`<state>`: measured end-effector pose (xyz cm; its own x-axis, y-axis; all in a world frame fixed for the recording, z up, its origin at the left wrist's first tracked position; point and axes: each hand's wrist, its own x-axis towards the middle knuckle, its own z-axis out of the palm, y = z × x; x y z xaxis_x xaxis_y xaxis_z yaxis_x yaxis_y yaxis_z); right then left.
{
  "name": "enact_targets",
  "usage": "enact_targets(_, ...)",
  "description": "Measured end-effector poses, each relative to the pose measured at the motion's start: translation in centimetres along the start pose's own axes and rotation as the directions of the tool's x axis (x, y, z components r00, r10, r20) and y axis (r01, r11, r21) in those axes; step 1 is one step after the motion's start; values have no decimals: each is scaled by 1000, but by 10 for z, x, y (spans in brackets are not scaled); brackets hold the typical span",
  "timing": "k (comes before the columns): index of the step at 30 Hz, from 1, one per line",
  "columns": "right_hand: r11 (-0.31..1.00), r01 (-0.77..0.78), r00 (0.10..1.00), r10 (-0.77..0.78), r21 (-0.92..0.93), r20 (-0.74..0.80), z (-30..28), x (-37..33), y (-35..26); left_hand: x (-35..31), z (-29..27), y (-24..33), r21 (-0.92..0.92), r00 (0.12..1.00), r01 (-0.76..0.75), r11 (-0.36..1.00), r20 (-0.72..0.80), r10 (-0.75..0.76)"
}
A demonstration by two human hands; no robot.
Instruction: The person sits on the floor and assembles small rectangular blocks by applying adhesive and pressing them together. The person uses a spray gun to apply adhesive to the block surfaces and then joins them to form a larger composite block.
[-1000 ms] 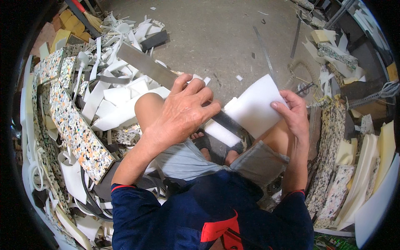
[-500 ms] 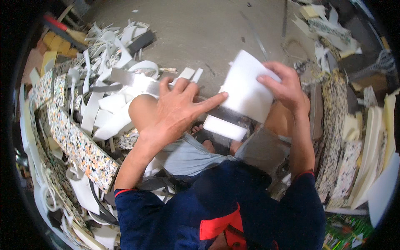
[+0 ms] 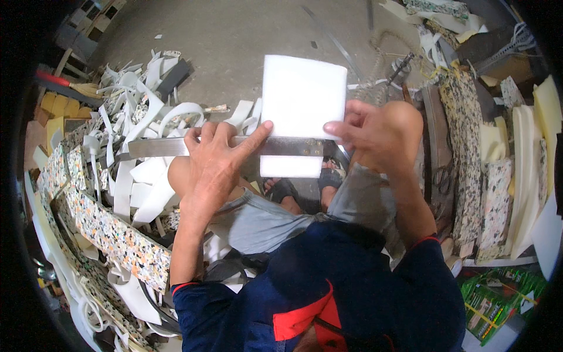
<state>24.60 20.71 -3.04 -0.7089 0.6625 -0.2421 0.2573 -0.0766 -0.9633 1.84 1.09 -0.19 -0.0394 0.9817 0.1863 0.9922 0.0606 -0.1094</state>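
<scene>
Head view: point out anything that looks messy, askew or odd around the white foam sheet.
The white foam sheet sits square under the metal straightedge, held by the left hand and right hand. The mess is left of it: curled white foam offcuts strewn over the concrete floor.

Foam-cutting workshop: foam offcuts (image 3: 146, 117), stacked sheets (image 3: 528, 152), concrete floor (image 3: 234, 35).
</scene>
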Motion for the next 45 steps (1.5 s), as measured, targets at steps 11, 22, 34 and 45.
enact_targets(11,966,228,973,-229,122,-5,3,11,-3,4,2,1,11,999,7,1000,-35,-7)
enact_targets(22,956,287,958,-285,59,-38,-1,18,22,4,7,3,-8,999,22,1000,-43,-22)
enact_targets(34,981,157,985,-164,112,55,-8,2,5,4,11,4,-35,997,16,999,-76,-18)
enact_targets(45,972,156,973,-182,-175,-143,3,1,13,-1,23,-1,-122,993,3,993,-119,-17)
